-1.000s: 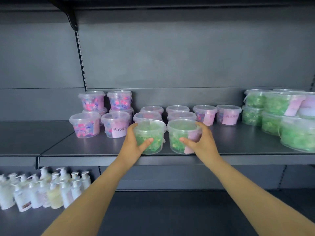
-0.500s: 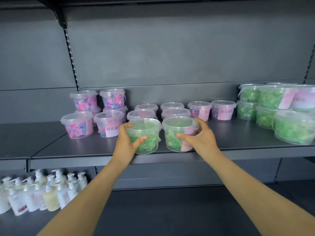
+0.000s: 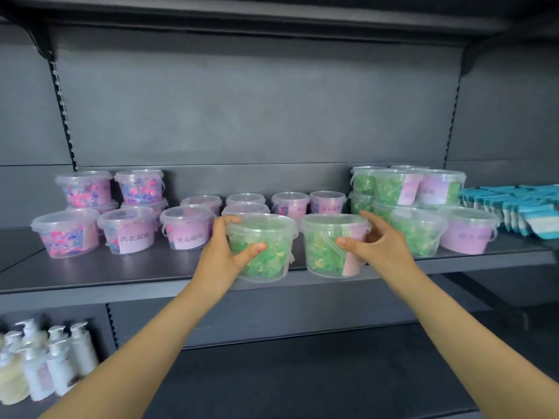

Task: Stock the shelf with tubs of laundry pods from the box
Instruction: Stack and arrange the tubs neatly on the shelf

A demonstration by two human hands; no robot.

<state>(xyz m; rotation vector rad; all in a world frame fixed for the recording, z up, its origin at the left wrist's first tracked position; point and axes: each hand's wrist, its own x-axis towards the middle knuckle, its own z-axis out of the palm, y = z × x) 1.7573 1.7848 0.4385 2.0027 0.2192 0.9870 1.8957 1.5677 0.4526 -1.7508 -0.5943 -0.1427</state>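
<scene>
Gripping a clear round plastic tub of green laundry pods [image 3: 269,237], the left hand [image 3: 223,255] had its thumb across the front wall and its fingers curled over the lid's left rim. That tub sat at the front edge of the dark grey metal shelf [image 3: 121,276]; whether its base touched the shelf could not be told. Just beside it to the right stood a second clear tub of green pods with a pink label [image 3: 323,246], also near the front edge. The right hand [image 3: 382,246] reached round this tub's right side, thumb tip laid on the front wall, fingers loosely curved near the rim. Whether those fingers pressed on the tub could not be told.

Behind and to the left stood clear tubs of pink and blue pods [image 3: 68,234], some stacked two high. To the right were more green-pod tubs [image 3: 390,189], stacked against the back panel. Teal and white packets [image 3: 526,210] lay at the far right of the shelf. White pump bottles [image 3: 60,358] stood blurred on the level below, at the left.
</scene>
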